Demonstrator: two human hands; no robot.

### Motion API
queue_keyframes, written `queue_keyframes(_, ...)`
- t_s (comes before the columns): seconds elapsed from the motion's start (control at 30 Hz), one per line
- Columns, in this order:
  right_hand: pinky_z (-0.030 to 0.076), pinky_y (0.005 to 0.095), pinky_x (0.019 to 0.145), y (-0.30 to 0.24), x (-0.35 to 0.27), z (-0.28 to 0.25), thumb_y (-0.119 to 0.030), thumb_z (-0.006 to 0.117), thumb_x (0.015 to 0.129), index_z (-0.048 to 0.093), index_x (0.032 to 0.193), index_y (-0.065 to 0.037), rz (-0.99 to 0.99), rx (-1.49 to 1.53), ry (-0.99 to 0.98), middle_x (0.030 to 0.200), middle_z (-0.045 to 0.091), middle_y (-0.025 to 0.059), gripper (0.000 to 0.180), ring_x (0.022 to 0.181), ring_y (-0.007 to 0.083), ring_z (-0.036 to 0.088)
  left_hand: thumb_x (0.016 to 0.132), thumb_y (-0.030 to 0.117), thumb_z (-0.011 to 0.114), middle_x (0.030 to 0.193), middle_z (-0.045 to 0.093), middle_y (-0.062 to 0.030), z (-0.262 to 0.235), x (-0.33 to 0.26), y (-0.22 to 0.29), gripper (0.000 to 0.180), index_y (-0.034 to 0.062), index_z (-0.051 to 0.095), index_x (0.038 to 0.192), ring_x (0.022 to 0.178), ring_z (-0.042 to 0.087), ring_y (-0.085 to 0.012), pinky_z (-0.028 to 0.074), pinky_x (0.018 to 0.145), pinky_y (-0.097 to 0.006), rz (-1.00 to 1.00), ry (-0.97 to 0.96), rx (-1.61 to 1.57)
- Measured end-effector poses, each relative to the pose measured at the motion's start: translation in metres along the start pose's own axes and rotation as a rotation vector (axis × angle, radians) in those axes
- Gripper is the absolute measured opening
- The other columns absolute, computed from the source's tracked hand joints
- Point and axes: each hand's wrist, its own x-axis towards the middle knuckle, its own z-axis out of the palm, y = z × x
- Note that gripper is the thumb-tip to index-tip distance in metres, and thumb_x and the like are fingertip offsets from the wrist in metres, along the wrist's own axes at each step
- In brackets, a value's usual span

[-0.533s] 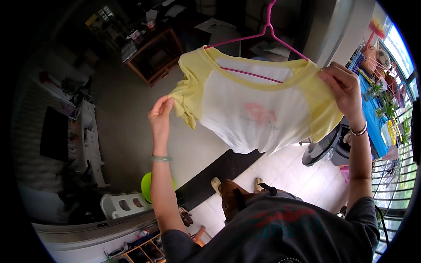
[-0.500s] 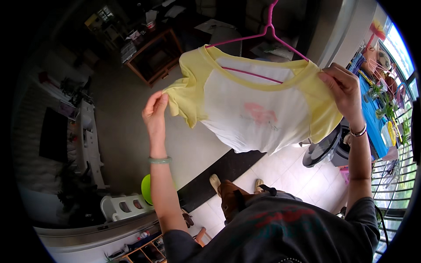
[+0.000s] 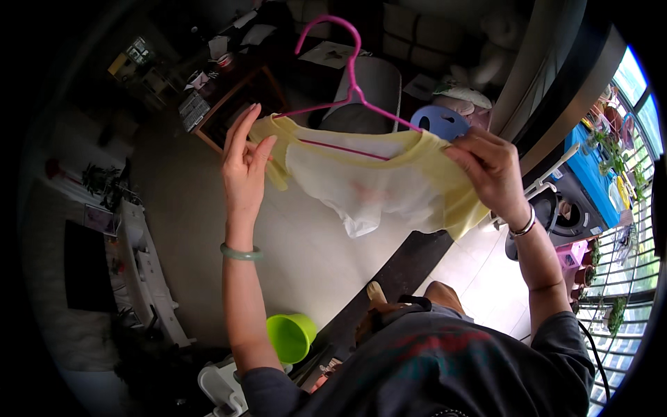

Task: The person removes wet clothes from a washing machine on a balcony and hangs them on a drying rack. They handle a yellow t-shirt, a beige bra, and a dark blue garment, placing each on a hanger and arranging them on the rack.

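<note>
A white T-shirt point(image 3: 326, 177) with yellow sleeves and a yellow neckband hangs in front of me on a pink hanger point(image 3: 356, 76). The hanger's arms go into the neck opening, and its hook stands up above. A faded pink print shows on the shirt's front. My right hand point(image 3: 490, 170) pinches the right shoulder between thumb and fingers. At the opposite shoulder my left hand point(image 3: 243, 167) has its fingers stretched and the thumb apart, with yellow cloth beside and partly between them. The hanger's ends are hidden inside the shirt.
A bright green bucket point(image 3: 292, 337) stands on the floor at the lower left, near a white plastic piece point(image 3: 222, 386). At the right are a dark front-loading washing machine point(image 3: 580, 201) with a blue top, plants and window bars. A grey chair point(image 3: 368, 90) and a wooden table are beyond the shirt.
My left hand has loosened from the pinched sleeve, its fingers now spread at the shoulder. Shirt and hanger have moved left and lower, bringing the hook into view. The right hand still grips the shoulder.
</note>
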Motion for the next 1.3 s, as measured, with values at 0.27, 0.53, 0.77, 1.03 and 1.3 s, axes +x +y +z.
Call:
queue_keyframes(0.27,0.048,0.0373,0.057,0.005,0.022,0.125,-0.007,0.068,0.085,0.066,0.088,0.000,0.035,0.173,0.028,0.076,0.058,0.0123,0.008,0.064,0.0307,0.060,0.091,-0.003,0.058,0.102,0.061,-0.0027,-0.031,0.066,-0.097,0.014,0.0028,0.067,0.101,0.074,0.057,-0.0104,0.049,0.065,-0.023,0.155,-0.071,0.108)
queue_keyframes(0.53,0.048,0.0398,0.057,0.061,0.081,0.204,-0.013,0.067,0.087,0.065,0.087,-0.002,0.079,0.284,0.051,0.077,0.058,0.0118,0.011,0.064,0.0316,0.059,0.095,0.001,0.055,0.109,0.058,-0.0064,-0.031,0.137,-0.161,0.013,0.0007,0.065,0.104,0.086,0.060,-0.0146,0.053,0.071,-0.026,0.153,-0.020,0.193)
queue_keyframes(0.77,0.048,0.0379,0.057,0.119,0.133,0.240,-0.012,0.068,0.087,0.066,0.087,-0.002,0.108,0.312,0.071,0.077,0.056,0.0112,0.010,0.064,0.0299,0.059,0.093,-0.003,0.055,0.107,0.059,-0.0065,-0.004,0.201,-0.206,0.014,0.0006,0.065,0.103,0.088,0.061,-0.0152,0.053,0.073,-0.026,0.155,-0.015,0.228)
queue_keyframes(1.03,0.047,0.0339,0.057,0.225,0.194,0.248,-0.005,0.069,0.086,0.065,0.086,0.001,0.167,0.233,0.098,0.076,0.058,0.0122,0.007,0.065,0.0279,0.060,0.092,-0.003,0.056,0.106,0.060,-0.0067,0.083,0.305,-0.265,0.016,0.0017,0.066,0.104,0.091,0.061,-0.0164,0.054,0.074,-0.027,0.201,-0.106,0.152)
queue_keyframes(1.3,0.048,0.0365,0.058,0.380,0.272,0.246,-0.009,0.068,0.086,0.066,0.088,0.000,0.289,0.108,0.191,0.076,0.058,0.0131,0.009,0.065,0.0313,0.060,0.088,-0.003,0.062,0.101,0.061,-0.0076,0.237,0.448,-0.354,0.015,0.0028,0.067,0.101,0.090,0.061,-0.0192,0.051,0.075,-0.029,0.267,-0.236,0.076)
